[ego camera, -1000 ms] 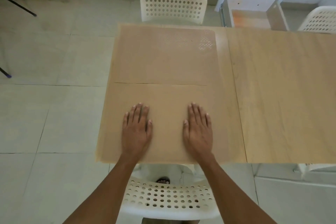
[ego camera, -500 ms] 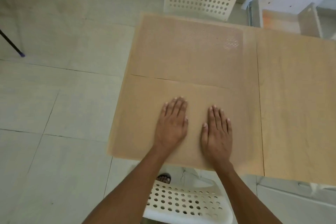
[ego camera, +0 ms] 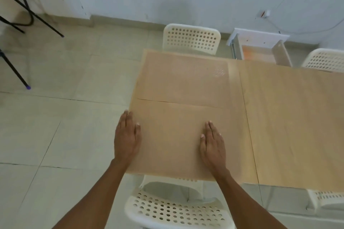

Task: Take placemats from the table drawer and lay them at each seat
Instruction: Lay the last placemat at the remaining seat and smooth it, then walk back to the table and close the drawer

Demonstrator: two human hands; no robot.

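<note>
Two tan placemats lie on the wooden table. The near placemat covers the table's left end in front of me. The far placemat lies beyond it, edge to edge. My left hand lies flat with straight fingers at the near placemat's left edge, partly over the table's side. My right hand rests flat on the same placemat, toward its right side. The open table drawer sticks out at the far side.
A white perforated chair stands under me at the near edge. Another white chair faces the far placemat, and two more show at the right, one far and one near. Black metal legs stand at the far left on the tiled floor.
Both hands have slid apart across the near placemat, the left one out to its left edge. My view has tilted up and shifted left, showing more wall and floor.
</note>
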